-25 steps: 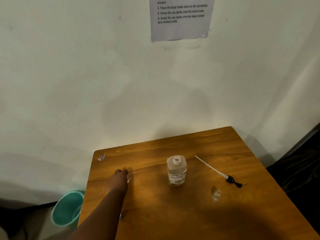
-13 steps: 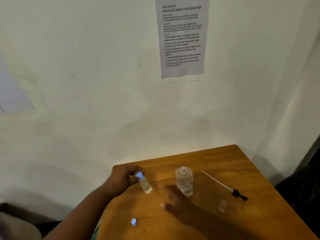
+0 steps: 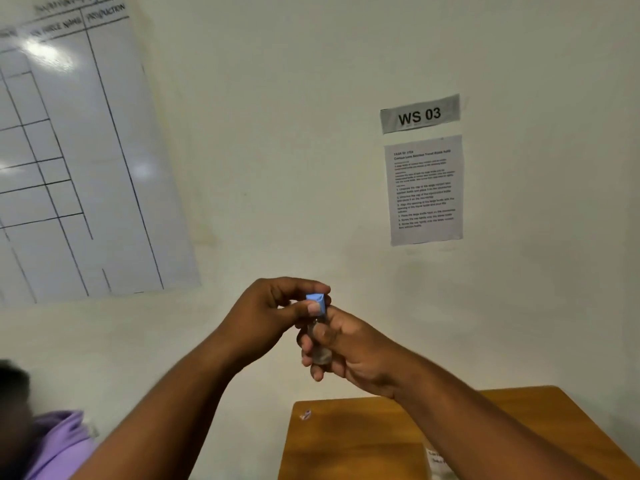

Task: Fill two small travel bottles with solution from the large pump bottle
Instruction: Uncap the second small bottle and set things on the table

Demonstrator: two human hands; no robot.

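Note:
Both hands are raised in front of the wall, above the wooden table (image 3: 349, 441). My right hand (image 3: 349, 348) grips the clear body of a small travel bottle (image 3: 320, 353), held upright. My left hand (image 3: 266, 317) pinches the bottle's blue cap (image 3: 316, 301) between thumb and fingers. Under my right forearm, only a sliver of the large bottle (image 3: 438, 460) shows, at the frame's bottom edge. The second travel bottle and the pump are out of view.
A small scrap (image 3: 305, 415) lies near the table's far left corner. On the wall hang a whiteboard (image 3: 69, 150), a "WS 03" label (image 3: 420, 114) and an instruction sheet (image 3: 426, 190). A person in a purple hoodie (image 3: 55, 445) sits at the lower left.
My left hand lifted the small bottle off the table. My right hand came up and took its body. The view tilted upward, so most of the table dropped out of sight.

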